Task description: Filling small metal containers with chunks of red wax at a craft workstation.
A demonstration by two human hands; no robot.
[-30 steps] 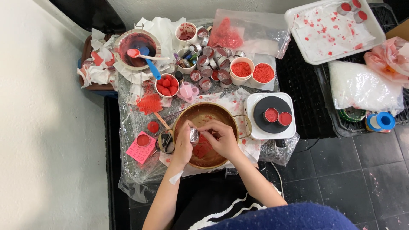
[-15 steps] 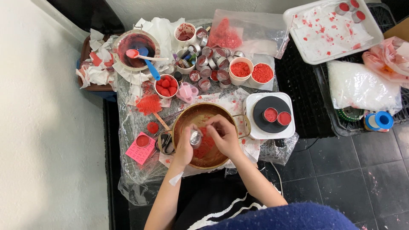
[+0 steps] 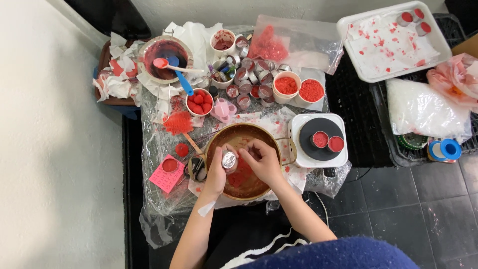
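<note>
Over the brown bowl [image 3: 279, 144], the left hand [image 3: 217, 172] fingers grasp a small tin [image 3: 229, 159]; the right hand [image 3: 264, 160] pinches red bits; two filled tins [image 3: 327, 142] sit right, many empties beyond.

Pan [image 3: 259, 132] floor partly behind hands

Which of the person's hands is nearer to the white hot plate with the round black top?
Right. The right hand is over the round brown pan, just left of the white hot plate with the round black top. The left hand, holding a small silver tin, is farther away.
</note>
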